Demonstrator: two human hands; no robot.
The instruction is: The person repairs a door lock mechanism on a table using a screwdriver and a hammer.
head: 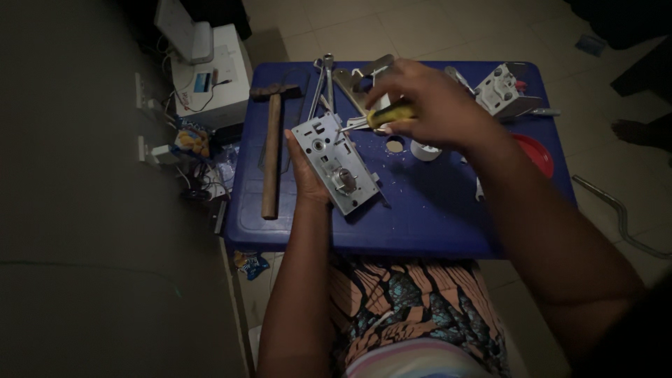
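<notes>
- Now: left hand [308, 178] clamped on one grey mortise lock body [334, 163], propped on blue table [420, 217].
- Right hand [427, 105] closed round one yellow-handled screwdriver [381, 117], tip at lock.
- One wooden hammer [271, 150] lying left.

We see a dim frame, heavy vignette at edges; light falls centrally on the blue surface [420, 217], soft focus.

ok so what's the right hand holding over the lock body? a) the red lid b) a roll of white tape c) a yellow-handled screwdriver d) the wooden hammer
c: the right hand grips a yellow-handled screwdriver with its tip at the metal lock body, which the left hand steadies; the hammer lies untouched on the blue table.
</notes>
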